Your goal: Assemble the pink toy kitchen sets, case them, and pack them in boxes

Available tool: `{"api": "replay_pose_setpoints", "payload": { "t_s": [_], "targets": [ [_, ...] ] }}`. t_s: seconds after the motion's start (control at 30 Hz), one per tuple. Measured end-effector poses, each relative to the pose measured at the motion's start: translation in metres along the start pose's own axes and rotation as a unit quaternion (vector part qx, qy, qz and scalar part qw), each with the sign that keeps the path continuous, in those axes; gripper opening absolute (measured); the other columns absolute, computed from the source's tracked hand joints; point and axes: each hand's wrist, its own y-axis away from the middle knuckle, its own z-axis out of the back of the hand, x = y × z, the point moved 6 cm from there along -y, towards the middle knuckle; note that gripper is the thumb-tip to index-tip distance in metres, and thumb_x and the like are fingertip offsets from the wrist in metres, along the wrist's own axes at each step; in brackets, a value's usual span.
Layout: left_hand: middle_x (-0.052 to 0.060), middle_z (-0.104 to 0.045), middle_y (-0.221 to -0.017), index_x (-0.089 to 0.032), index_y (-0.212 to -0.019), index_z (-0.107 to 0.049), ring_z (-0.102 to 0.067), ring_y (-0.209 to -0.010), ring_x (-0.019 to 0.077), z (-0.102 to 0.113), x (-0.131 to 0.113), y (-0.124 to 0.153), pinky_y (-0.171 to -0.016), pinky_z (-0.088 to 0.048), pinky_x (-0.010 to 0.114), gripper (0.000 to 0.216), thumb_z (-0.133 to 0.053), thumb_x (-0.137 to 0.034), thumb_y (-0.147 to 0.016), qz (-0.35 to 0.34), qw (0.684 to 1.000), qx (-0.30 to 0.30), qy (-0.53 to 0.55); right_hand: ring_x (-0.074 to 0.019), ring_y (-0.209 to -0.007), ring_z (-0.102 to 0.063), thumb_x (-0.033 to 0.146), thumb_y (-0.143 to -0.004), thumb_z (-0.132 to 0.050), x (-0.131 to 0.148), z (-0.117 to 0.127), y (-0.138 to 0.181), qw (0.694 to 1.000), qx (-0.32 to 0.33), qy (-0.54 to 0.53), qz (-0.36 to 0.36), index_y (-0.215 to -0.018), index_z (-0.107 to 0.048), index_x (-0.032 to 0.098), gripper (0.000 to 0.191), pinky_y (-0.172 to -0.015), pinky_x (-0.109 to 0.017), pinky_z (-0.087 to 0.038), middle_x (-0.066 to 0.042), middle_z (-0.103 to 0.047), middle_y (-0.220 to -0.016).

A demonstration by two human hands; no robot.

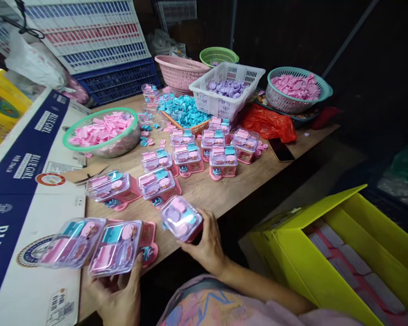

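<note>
My left hand (120, 299) is closed around a small pink toy case (114, 248) with a clear domed lid, thumb on its right side and the other fingers beneath. Inside show pink, blue and lilac pieces. A second case (73, 242) sits against its left side; whether my fingers also support it is hidden. At the table's front edge, my right hand (209, 249) grips another clear-lidded toy case (181, 218), which is tilted. Beyond my hands, several similar cases stand in loose rows, the nearest being one case (159, 184) and another (110, 185) to its left.
Behind the cases stand a green-rimmed basket (134, 131) of pink pieces, a white basket (199, 97) of lilac pieces and a teal basket (323, 93). A phone (280, 149) lies near the table edge. Below right, a yellow carton (292, 253) holds packed cases. Cardboard (37, 213) lines the left.
</note>
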Motion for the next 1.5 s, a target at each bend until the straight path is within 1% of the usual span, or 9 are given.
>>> {"api": "replay_pose_setpoints", "payload": {
  "t_s": [0.23, 0.5, 0.7, 0.8, 0.93, 1.07, 1.27, 1.4, 1.5],
  "targets": [
    [0.009, -0.059, -0.130, -0.024, -0.147, -0.045, -0.068, -0.103, 0.0234, -0.001, -0.001, 0.003, -0.099, -0.061, 0.045, 0.102, -0.091, -0.056, -0.062, -0.022, 0.996, -0.019, -0.086, -0.0338, -0.123, -0.059, 0.054, -0.087, -0.082, 0.018, -0.056, 0.000, 0.996, 0.056, -0.019, 0.065, -0.156, -0.032, 0.019, 0.092, -0.103, -0.052, -0.054, -0.018, -0.057, -0.136],
    [0.011, -0.059, -0.138, -0.027, -0.147, -0.046, -0.067, -0.116, 0.0270, 0.013, 0.021, 0.002, -0.107, -0.056, 0.045, 0.102, -0.095, -0.048, -0.060, -0.013, 0.999, -0.001, -0.041, -0.0281, -0.122, -0.061, 0.057, -0.098, -0.067, 0.006, -0.041, -0.032, 0.967, 0.182, -0.150, 0.093, -0.151, -0.044, 0.023, 0.068, -0.106, -0.045, -0.055, -0.013, -0.060, -0.133],
    [0.012, -0.058, -0.141, -0.026, -0.150, -0.043, -0.064, -0.125, 0.0306, 0.020, 0.034, 0.006, -0.119, -0.046, 0.052, 0.105, -0.094, -0.051, -0.062, -0.017, 0.998, -0.021, -0.062, -0.0265, -0.121, -0.061, 0.031, -0.105, -0.057, -0.003, -0.016, -0.109, 0.989, 0.045, -0.081, 0.117, -0.136, -0.056, 0.021, 0.033, -0.106, -0.044, -0.054, -0.013, -0.062, -0.126],
    [0.013, -0.059, -0.138, -0.025, -0.151, -0.041, -0.065, -0.122, 0.0331, 0.025, 0.042, 0.007, -0.116, -0.047, 0.057, 0.110, -0.094, -0.054, -0.059, 0.003, 0.997, -0.029, -0.072, -0.0293, -0.133, -0.054, 0.030, -0.102, -0.062, -0.001, -0.014, -0.152, 0.987, -0.019, -0.003, 0.159, -0.141, -0.053, 0.020, 0.041, -0.115, -0.051, -0.046, -0.016, -0.058, -0.136],
    [0.012, -0.060, -0.135, -0.025, -0.149, -0.043, -0.066, -0.119, 0.0316, 0.026, 0.044, 0.008, -0.114, -0.049, 0.055, 0.103, -0.091, -0.056, -0.063, -0.014, 0.996, -0.018, -0.089, -0.0357, -0.151, -0.033, 0.031, -0.098, -0.064, -0.004, -0.025, -0.191, 0.974, 0.023, 0.126, 0.189, -0.154, -0.041, 0.019, 0.062, -0.122, -0.062, -0.033, -0.019, -0.043, -0.157],
    [0.012, -0.062, -0.132, -0.023, -0.144, -0.047, -0.066, -0.116, 0.0303, 0.027, 0.047, 0.007, -0.112, -0.051, 0.051, 0.094, -0.087, -0.061, -0.068, -0.030, 0.991, -0.006, -0.129, -0.0387, -0.155, -0.025, 0.023, -0.098, -0.062, -0.004, -0.021, -0.191, 0.960, 0.062, 0.202, 0.181, -0.153, -0.045, 0.021, 0.058, -0.122, -0.068, -0.029, -0.018, -0.043, -0.158],
    [0.013, -0.065, -0.128, -0.019, -0.139, -0.053, -0.065, -0.116, 0.0346, 0.032, 0.057, 0.004, -0.111, -0.050, 0.053, 0.093, -0.079, -0.073, -0.067, -0.013, 0.979, -0.011, -0.205, -0.0338, -0.144, -0.044, 0.018, -0.100, -0.056, 0.008, 0.002, -0.169, 0.970, 0.052, 0.143, 0.193, -0.150, -0.051, 0.025, 0.051, -0.118, -0.056, -0.042, -0.017, -0.044, -0.146],
    [0.014, -0.068, -0.125, -0.018, -0.132, -0.059, -0.067, -0.113, 0.0370, 0.031, 0.057, 0.006, -0.105, -0.053, 0.053, 0.087, -0.078, -0.074, -0.068, -0.003, 0.975, -0.004, -0.220, -0.0413, -0.152, -0.031, 0.023, -0.100, -0.056, -0.005, -0.007, -0.176, 0.963, 0.077, 0.184, 0.183, -0.158, -0.041, 0.024, 0.060, -0.118, -0.066, -0.038, -0.021, -0.027, -0.162],
    [0.015, -0.069, -0.125, -0.018, -0.132, -0.060, -0.068, -0.114, 0.0351, 0.029, 0.054, 0.009, -0.105, -0.054, 0.050, 0.078, -0.078, -0.066, -0.075, -0.028, 0.979, 0.000, -0.202, -0.0430, -0.147, -0.036, 0.029, -0.100, -0.058, -0.013, -0.016, -0.187, 0.956, 0.072, 0.207, 0.195, -0.158, -0.042, 0.023, 0.060, -0.114, -0.068, -0.039, -0.023, -0.032, -0.157]
  ]
}}
